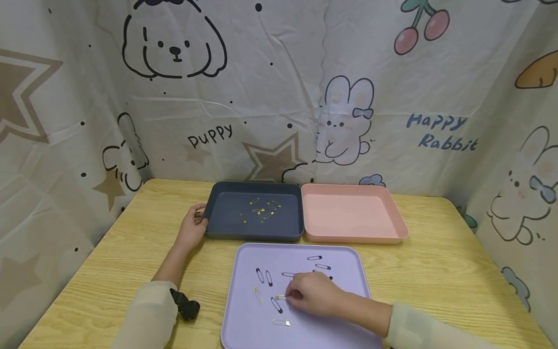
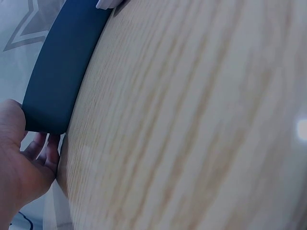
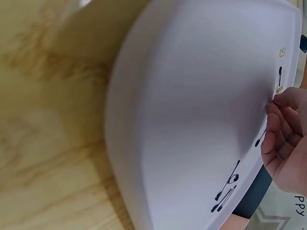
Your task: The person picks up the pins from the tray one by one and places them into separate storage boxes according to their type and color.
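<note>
My left hand (image 1: 193, 227) rests its fingertips and thumb against the left end of the dark blue tray (image 1: 253, 237), thumb up by the rim. Several gold safety pins (image 1: 258, 210) lie in that tray. Over the lavender tray (image 1: 301, 334), my right hand (image 1: 316, 293) pinches a gold safety pin (image 1: 280, 297) between thumb and fingers, and part of the pin is hidden by them. In the right wrist view the same hand (image 3: 288, 139) is low over the tray's surface. Around it lie several black safety pins (image 1: 276, 305) and gold ones, one gold pin (image 1: 281, 322) nearer the front.
A pink tray (image 1: 353, 213) stands right of the dark blue one, both behind the lavender tray. Wooden tabletop (image 1: 436, 291) shows on both sides. A printed curtain (image 1: 270, 97) hangs around the back and sides. A small black device (image 1: 188, 306) is on the left wrist.
</note>
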### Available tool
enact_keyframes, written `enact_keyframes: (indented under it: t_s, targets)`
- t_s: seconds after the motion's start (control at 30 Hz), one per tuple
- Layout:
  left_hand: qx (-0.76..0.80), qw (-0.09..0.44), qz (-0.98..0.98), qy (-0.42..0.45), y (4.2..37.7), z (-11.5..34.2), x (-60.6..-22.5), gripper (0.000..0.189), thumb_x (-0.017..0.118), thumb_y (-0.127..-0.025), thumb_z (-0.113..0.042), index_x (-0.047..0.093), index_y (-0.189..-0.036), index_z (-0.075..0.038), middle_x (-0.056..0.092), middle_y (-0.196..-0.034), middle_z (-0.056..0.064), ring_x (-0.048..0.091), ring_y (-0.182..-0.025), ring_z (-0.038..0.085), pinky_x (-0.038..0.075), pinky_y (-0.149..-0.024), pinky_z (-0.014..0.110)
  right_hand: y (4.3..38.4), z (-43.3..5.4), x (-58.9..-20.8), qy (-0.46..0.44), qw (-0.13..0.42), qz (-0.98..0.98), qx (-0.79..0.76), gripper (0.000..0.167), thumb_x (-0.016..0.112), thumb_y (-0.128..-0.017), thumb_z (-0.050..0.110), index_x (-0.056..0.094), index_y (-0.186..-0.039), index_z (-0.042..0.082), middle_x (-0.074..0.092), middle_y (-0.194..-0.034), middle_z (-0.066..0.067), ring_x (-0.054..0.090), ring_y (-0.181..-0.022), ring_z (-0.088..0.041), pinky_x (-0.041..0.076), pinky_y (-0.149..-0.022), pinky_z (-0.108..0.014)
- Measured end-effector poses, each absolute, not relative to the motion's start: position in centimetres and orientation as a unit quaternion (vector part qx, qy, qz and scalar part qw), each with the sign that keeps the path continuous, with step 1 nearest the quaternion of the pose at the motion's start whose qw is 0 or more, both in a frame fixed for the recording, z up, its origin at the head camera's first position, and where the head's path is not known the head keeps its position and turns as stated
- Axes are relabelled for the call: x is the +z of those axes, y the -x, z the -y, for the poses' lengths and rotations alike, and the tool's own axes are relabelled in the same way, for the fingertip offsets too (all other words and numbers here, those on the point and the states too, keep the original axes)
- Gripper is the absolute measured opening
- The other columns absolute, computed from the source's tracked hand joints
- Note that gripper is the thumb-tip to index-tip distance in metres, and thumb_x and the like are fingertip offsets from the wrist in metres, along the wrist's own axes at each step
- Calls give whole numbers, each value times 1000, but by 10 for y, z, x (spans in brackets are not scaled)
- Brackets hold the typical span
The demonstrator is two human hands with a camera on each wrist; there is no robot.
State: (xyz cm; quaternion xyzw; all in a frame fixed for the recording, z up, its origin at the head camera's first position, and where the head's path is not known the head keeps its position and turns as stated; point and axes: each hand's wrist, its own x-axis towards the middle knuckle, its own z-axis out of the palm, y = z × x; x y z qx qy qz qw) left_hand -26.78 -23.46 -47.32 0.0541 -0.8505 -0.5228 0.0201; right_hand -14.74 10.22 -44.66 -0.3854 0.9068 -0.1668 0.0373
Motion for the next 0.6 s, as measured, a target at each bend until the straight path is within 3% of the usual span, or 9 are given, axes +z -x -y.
enact_keyframes:
  t_s: [0.6]
  targets:
    - [-520,20,852,-59,266,234,-470,46,39,-94,-5,34,-140,-6,45,-118,19,51,-98,26,42,-71,22,163,-111,-438,346,1,-913,-218,5,66,-82,18,71,-81,18,55,-66,14,44,-61,2,39,-59,-16]
